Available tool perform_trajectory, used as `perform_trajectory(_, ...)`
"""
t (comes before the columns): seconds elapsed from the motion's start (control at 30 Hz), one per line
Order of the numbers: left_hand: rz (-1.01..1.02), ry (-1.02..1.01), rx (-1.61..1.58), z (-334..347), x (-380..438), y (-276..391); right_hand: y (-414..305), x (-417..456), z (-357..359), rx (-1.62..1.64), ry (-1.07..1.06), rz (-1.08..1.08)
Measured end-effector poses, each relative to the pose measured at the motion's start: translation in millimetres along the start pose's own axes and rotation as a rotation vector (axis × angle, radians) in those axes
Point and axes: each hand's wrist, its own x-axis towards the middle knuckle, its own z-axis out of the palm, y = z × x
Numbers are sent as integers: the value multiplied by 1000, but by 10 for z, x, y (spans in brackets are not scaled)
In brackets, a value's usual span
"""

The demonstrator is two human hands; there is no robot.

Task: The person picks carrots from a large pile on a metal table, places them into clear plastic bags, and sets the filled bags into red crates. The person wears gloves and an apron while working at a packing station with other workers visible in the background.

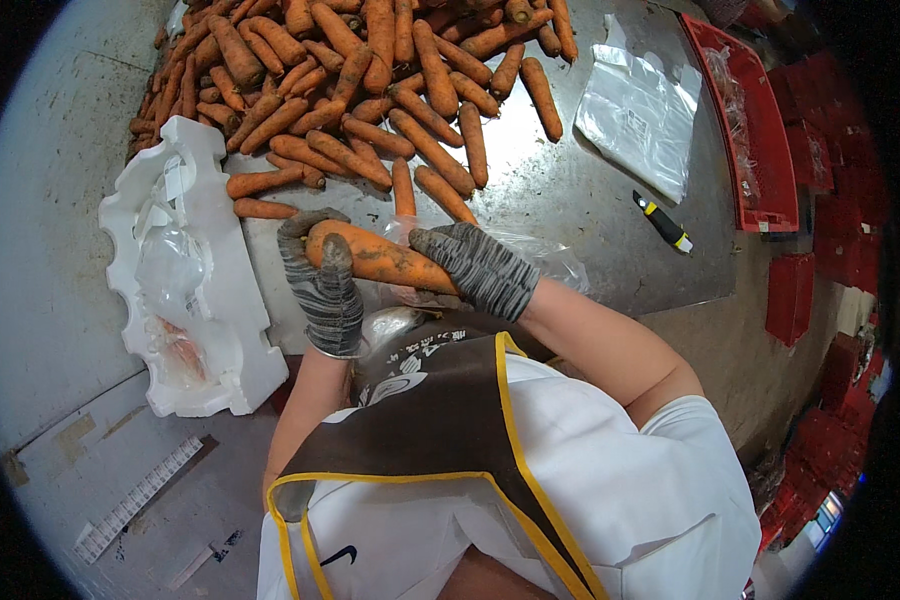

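Note:
My left hand (321,289), in a grey knitted glove, grips the thick end of a large soil-marked carrot (382,256). At the carrot's other end is my right hand (480,266), gloved alike, with its fingers closed at the tip. Beneath my hands a clear plastic bag (547,259) lies on the metal table (607,255); how much of it is under the carrot is hidden. A large heap of carrots (330,82) covers the far side of the table, with a few loose ones close to my hands.
At the left stands a white foam box (247,330) holding plastic bags. To the right lie a stack of clear bags (637,112) and a black and yellow utility knife (664,223). A red crate (772,142) stands beyond them, with more red crates (791,296) farther right.

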Motion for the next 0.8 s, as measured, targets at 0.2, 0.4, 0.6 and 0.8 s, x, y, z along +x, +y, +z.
perform_trajectory(0.2, 93, 105, -203, -52, 116, -67, -161, 176, -112, 1859, 204, 1095)
perform_trajectory(0.4, -3, -40, -246, -152, 133, -7, -181, 32, -344, 1752, 228, 573)
perform_trajectory(0.6, -61, -123, -237, -136, 96, 107, -208, 12, -449, 1437, 202, 491)
perform_trajectory(0.8, -37, -157, -159, -133, 91, 137, -205, -26, -482, 1240, 213, 488)
